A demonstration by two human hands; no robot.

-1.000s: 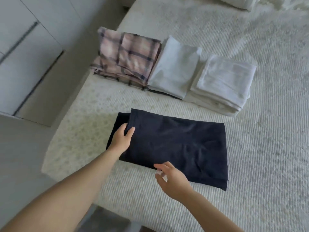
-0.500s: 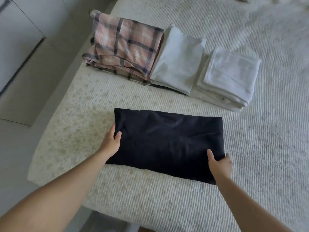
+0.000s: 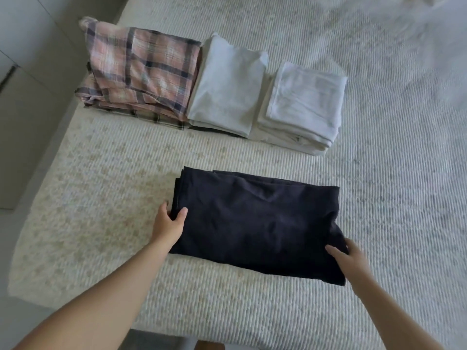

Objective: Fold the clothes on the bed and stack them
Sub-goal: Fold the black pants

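The dark garment (image 3: pixel 255 223) lies folded into a rough rectangle near the foot edge of the bed (image 3: pixel 379 173), much as it did half a second ago, though its right end now looks bunched where before it lay flat. The left hand (image 3: pixel 168 223) still pinches the left edge, thumb on top and fingers tucked beneath the layers. The right hand (image 3: pixel 350 258) has shifted to the near right corner and grips the cloth there, thumb over the top. So the garment sits between both hands. Beyond it, well apart, three folded piles stand in a row: plaid stack (image 3: pixel 141 74), grey stack (image 3: pixel 227 87), and white stack (image 3: pixel 303 104), each touching the next.
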